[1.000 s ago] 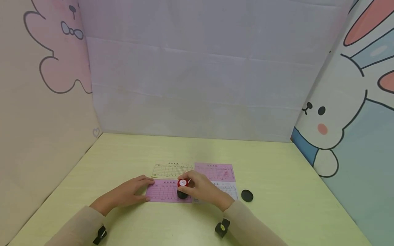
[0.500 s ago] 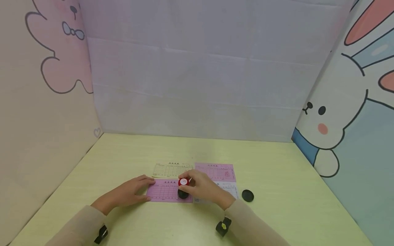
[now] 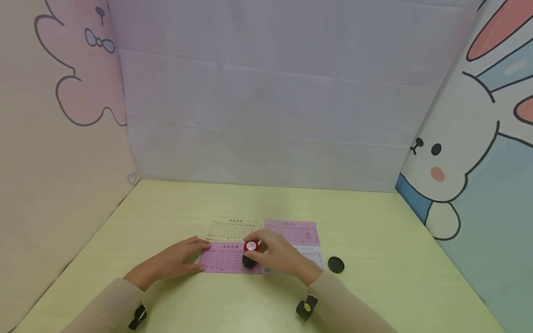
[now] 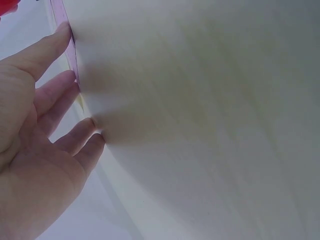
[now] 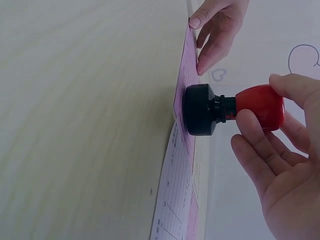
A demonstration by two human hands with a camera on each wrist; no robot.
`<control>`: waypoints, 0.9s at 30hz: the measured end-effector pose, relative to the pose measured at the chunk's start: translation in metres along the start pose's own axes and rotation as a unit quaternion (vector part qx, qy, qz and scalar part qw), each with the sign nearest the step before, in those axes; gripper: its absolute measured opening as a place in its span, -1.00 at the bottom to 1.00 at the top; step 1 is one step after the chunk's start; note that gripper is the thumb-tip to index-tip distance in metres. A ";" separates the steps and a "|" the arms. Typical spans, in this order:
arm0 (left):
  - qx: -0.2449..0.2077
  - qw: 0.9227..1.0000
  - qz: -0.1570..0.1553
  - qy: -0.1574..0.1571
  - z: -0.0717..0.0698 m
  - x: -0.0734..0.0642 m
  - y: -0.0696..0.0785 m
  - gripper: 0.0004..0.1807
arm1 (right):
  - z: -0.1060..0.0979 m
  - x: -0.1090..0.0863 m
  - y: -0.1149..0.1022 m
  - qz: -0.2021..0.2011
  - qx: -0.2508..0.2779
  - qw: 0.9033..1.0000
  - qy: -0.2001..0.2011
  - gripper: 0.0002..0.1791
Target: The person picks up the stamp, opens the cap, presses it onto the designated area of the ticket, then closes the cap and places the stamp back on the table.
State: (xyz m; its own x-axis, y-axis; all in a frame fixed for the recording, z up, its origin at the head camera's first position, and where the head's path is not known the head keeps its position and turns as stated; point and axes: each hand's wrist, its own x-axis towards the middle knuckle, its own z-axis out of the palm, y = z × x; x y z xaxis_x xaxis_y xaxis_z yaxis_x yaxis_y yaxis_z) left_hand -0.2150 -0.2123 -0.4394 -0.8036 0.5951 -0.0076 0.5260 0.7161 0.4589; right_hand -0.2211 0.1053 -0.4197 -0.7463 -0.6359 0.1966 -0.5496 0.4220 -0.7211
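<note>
A stamp with a red handle (image 5: pixel 260 106) and black round base (image 5: pixel 197 110) stands upright on the right part of the near pink form (image 3: pixel 222 259). My right hand (image 3: pixel 279 252) grips the red handle between thumb and fingers; the base's underside is hidden against the paper. My left hand (image 3: pixel 179 259) rests at the left edge of that pink form, its fingertips (image 4: pixel 65 30) touching the paper and the table, fingers spread and fairly straight.
Behind the near form lie a yellow form (image 3: pixel 231 230) and another pink form (image 3: pixel 293 231) with a red mark. A white form (image 3: pixel 312 256), partly under my right hand, lies to the right. A black round lid (image 3: pixel 336 264) sits on the table (image 3: pixel 374 231) beyond it.
Both hands and the stamp hold nearly the same place on the pink form. The whole head view has shifted very slightly.
</note>
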 end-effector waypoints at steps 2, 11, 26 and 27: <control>0.000 1.000 0.001 0.001 0.000 0.000 0.000 -0.34 | -0.002 -0.001 0.000 0.001 -0.004 1.000 0.004 -0.64; 0.003 1.000 0.007 0.001 -0.002 0.000 0.001 -0.35 | -0.018 -0.007 -0.001 0.004 -0.025 1.000 0.014 -0.61; -0.005 1.000 0.005 0.000 -0.001 -0.001 -0.001 -0.36 | -0.048 -0.023 0.005 0.012 -0.012 0.999 0.047 -0.62; -0.007 1.000 0.005 -0.001 -0.001 -0.001 0.000 -0.35 | -0.050 -0.024 0.005 0.010 -0.009 0.999 0.050 -0.62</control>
State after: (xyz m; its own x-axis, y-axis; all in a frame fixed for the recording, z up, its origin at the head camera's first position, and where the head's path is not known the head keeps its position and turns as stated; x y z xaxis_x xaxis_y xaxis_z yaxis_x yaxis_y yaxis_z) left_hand -0.2145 -0.2136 -0.4381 -0.7984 0.6021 -0.0043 0.5293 0.7053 0.4715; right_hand -0.2247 0.1552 -0.3952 -0.7910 -0.5595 0.2477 -0.5395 0.4468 -0.7137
